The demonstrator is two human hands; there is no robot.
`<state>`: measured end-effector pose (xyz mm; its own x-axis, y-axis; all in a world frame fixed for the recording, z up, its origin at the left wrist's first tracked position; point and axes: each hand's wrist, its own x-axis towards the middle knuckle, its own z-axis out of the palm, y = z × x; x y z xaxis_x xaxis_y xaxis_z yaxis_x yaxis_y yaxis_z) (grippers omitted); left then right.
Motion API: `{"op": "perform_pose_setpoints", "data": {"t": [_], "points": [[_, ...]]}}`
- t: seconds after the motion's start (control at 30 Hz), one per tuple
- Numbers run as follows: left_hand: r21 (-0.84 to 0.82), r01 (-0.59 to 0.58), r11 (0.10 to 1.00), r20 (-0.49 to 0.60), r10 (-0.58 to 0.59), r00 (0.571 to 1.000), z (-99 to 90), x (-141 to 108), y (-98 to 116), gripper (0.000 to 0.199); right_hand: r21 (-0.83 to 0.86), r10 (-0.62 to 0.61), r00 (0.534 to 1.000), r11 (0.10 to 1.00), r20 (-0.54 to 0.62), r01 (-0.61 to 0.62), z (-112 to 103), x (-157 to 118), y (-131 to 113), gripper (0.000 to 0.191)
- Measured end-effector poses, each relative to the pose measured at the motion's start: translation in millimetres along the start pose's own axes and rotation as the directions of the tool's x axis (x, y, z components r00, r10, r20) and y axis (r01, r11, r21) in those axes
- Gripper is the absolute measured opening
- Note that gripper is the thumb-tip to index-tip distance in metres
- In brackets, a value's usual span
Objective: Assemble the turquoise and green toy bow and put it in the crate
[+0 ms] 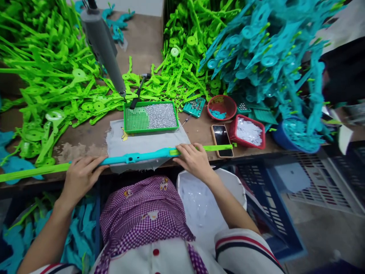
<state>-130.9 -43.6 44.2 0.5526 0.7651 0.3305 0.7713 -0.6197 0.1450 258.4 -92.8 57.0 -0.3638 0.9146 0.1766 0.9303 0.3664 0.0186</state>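
A long blue-and-green plastic part (148,155) stretches across the front edge of the table. Its blue middle section has small holes, and a lime-green strip extends from each end. My left hand (81,178) is closed around its left portion, where blue meets green. With its fingers over the right joint, my right hand (194,160) grips the same part. Under it lies a pale cloth (148,140). Just beyond, a green perforated tray (135,121) holds many small silvery pieces (162,115).
A grey electric screwdriver (102,49) hangs above the table's left half. Green parts (34,87) and blue parts (262,49) are heaped behind. A phone (221,135), a red container (264,140) and a reddish bowl (219,99) stand at right. Blue crates (268,205) sit below.
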Motion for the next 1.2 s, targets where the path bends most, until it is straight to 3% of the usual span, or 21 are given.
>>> {"op": "perform_pose_setpoints", "data": {"t": [0.2,0.37,0.43,0.53,0.73,0.9,1.03,1.13,1.2], "points": [[-0.033,0.03,0.999,0.058,-0.028,0.998,-1.6,2,4,0.028,-0.029,-0.007,1.0,1.0,0.0,0.007,4,3,0,0.037],[-0.151,-0.015,0.988,0.004,0.016,1.0,12.5,24,47,0.059,-0.049,-0.043,0.996,0.998,-0.08,0.039,5,2,2,0.035],[-0.169,-0.078,0.982,-0.032,0.074,0.997,20.3,37,64,0.054,-0.046,-0.047,0.993,0.998,-0.107,0.042,5,2,2,0.034],[-0.147,-0.13,0.981,-0.095,0.117,0.989,26.8,51,77,0.027,-0.055,-0.061,0.993,0.997,-0.105,0.055,4,3,1,0.033],[-0.137,-0.175,0.975,-0.114,0.16,0.98,22.0,47,74,0.015,-0.11,-0.154,0.982,0.984,-0.107,0.142,3,-1,-6,0.03],[-0.134,-0.181,0.974,-0.114,0.167,0.979,19.3,48,72,0.016,-0.119,-0.16,0.979,0.982,-0.127,0.145,4,1,-5,0.031],[-0.133,-0.182,0.974,-0.112,0.167,0.98,19.3,53,71,0.015,-0.082,-0.145,0.987,0.987,-0.066,0.139,7,5,-8,0.034],[-0.131,-0.173,0.976,-0.099,0.161,0.982,18.6,53,72,0.016,0.004,-0.1,0.994,0.995,0.038,0.1,-9,1,-9,0.033],[-0.132,-0.17,0.976,-0.083,0.16,0.984,18.1,53,72,0.016,0.157,-0.101,0.994,0.983,0.048,0.093,-30,-3,4,0.032]]}}
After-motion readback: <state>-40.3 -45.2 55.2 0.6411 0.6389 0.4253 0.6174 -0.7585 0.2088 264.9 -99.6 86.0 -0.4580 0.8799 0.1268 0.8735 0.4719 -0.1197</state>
